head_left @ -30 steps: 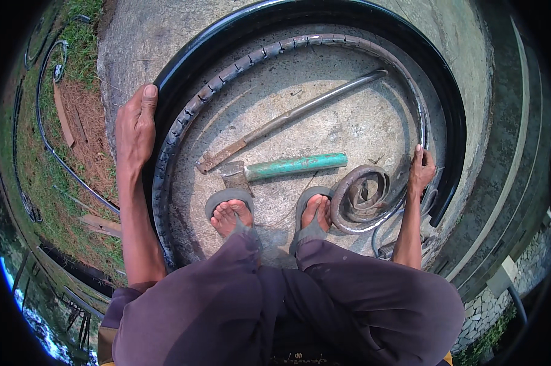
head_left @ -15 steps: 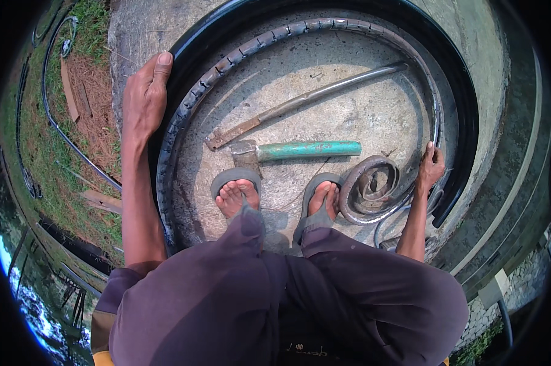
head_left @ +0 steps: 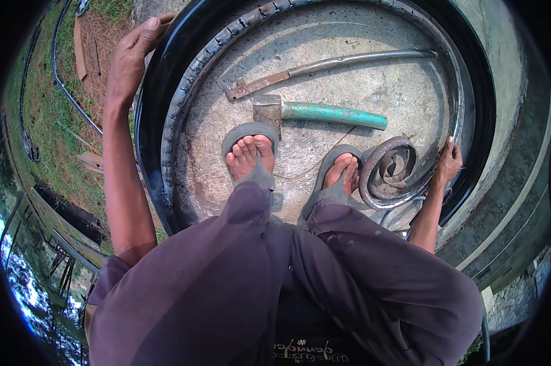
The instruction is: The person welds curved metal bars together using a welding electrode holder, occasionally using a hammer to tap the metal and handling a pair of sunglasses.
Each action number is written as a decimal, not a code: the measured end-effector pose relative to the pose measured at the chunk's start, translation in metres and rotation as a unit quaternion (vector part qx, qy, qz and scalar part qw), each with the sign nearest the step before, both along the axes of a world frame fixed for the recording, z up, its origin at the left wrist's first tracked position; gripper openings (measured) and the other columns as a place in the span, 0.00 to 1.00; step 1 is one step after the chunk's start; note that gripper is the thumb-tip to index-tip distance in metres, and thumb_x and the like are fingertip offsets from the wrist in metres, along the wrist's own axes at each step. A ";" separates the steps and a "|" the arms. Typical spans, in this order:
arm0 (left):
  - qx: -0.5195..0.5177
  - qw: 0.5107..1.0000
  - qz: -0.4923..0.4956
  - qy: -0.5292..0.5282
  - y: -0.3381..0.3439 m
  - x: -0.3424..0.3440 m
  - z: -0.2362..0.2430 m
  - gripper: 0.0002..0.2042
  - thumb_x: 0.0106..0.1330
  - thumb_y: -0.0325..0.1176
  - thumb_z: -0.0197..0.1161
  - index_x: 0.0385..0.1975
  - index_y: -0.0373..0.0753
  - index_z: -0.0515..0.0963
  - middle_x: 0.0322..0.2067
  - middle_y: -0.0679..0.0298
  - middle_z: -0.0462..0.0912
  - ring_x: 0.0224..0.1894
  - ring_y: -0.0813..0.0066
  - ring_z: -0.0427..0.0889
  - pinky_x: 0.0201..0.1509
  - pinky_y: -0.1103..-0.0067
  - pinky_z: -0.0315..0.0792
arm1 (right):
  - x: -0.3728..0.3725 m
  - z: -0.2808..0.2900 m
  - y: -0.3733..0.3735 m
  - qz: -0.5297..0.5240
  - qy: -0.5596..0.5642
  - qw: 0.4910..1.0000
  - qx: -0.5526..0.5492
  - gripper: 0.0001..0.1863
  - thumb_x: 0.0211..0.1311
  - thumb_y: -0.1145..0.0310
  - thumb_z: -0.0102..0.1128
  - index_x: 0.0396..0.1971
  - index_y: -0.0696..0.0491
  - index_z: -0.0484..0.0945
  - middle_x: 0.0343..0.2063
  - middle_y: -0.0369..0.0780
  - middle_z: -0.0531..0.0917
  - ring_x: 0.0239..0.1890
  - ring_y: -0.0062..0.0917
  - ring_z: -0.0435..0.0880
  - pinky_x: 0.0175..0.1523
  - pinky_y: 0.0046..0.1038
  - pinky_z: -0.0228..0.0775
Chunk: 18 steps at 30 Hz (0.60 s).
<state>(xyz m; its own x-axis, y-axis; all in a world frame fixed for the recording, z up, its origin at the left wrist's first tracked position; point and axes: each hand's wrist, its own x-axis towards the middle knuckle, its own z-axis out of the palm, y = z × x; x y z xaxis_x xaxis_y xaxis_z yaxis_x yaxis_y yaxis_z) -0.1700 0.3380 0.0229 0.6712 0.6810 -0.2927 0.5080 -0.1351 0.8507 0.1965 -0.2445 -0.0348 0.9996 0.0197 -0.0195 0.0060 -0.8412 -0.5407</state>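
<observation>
The left hand (head_left: 132, 58) lies palm-down, fingers curled over the tyre's (head_left: 165, 131) outer rim at the slab's (head_left: 361, 85) left edge. The tyre rings the slab, so its far side runs round to the right hand (head_left: 449, 161), which pinches the rim there beside a coiled strip (head_left: 392, 174). Between them lie a pry bar (head_left: 324, 66) and hammer (head_left: 324, 113), crosswise, untouched.

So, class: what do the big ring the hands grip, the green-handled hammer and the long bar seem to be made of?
Tyre, gripped by the left hand and right hand: black rubber by its look, with tread blocks on the edge. Hammer: dull grey, likely steel head; green handle, painted or sleeved, material unclear. Long bar: probably steel, grey with a brown rusty flat end.
</observation>
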 end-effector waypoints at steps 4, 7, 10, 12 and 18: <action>0.014 0.997 0.022 0.066 -0.016 -0.023 0.001 0.26 0.74 0.55 0.52 0.54 0.36 0.81 0.43 0.59 0.85 0.45 0.74 0.80 0.55 0.78 0.70 | -0.002 0.000 -0.011 -0.001 0.010 1.000 0.006 0.25 0.64 0.47 0.64 0.25 0.58 0.82 0.15 0.32 0.73 0.17 0.15 0.68 0.23 0.22 0.57; 0.020 0.996 0.041 0.081 -0.024 -0.027 -0.001 0.27 0.73 0.56 0.53 0.51 0.35 0.82 0.35 0.61 0.85 0.38 0.75 0.80 0.47 0.78 0.72 | -0.003 0.001 -0.001 -0.001 0.004 1.000 -0.005 0.26 0.65 0.47 0.64 0.24 0.58 0.81 0.14 0.32 0.72 0.17 0.16 0.68 0.23 0.22 0.58; 0.018 0.994 0.041 0.096 -0.022 -0.027 -0.002 0.27 0.73 0.56 0.52 0.50 0.35 0.82 0.35 0.61 0.84 0.38 0.76 0.79 0.46 0.77 0.71 | -0.004 0.003 0.007 0.004 0.005 1.000 -0.027 0.26 0.65 0.47 0.63 0.25 0.58 0.81 0.14 0.32 0.72 0.17 0.16 0.68 0.23 0.23 0.58; 0.033 0.996 0.030 0.082 -0.023 -0.025 -0.001 0.27 0.74 0.55 0.52 0.49 0.34 0.82 0.34 0.61 0.84 0.37 0.76 0.79 0.45 0.77 0.71 | -0.002 0.003 0.012 0.009 0.003 1.000 -0.020 0.25 0.66 0.47 0.63 0.24 0.57 0.80 0.14 0.31 0.72 0.17 0.15 0.67 0.23 0.22 0.57; 0.033 0.996 0.026 0.074 -0.024 -0.023 0.000 0.27 0.74 0.55 0.50 0.47 0.34 0.82 0.31 0.62 0.83 0.35 0.76 0.77 0.43 0.77 0.70 | -0.006 0.005 0.019 0.011 -0.005 1.000 -0.019 0.24 0.67 0.49 0.62 0.22 0.55 0.77 0.15 0.30 0.70 0.17 0.13 0.64 0.23 0.21 0.53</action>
<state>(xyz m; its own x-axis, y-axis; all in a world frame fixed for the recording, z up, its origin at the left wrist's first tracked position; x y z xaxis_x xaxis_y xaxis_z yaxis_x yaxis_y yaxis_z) -0.1932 0.3136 0.0233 0.5878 0.7346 -0.3388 0.6343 -0.1585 0.7567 0.1909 -0.2257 -0.0297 0.9991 0.0402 -0.0101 0.0295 -0.8611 -0.5075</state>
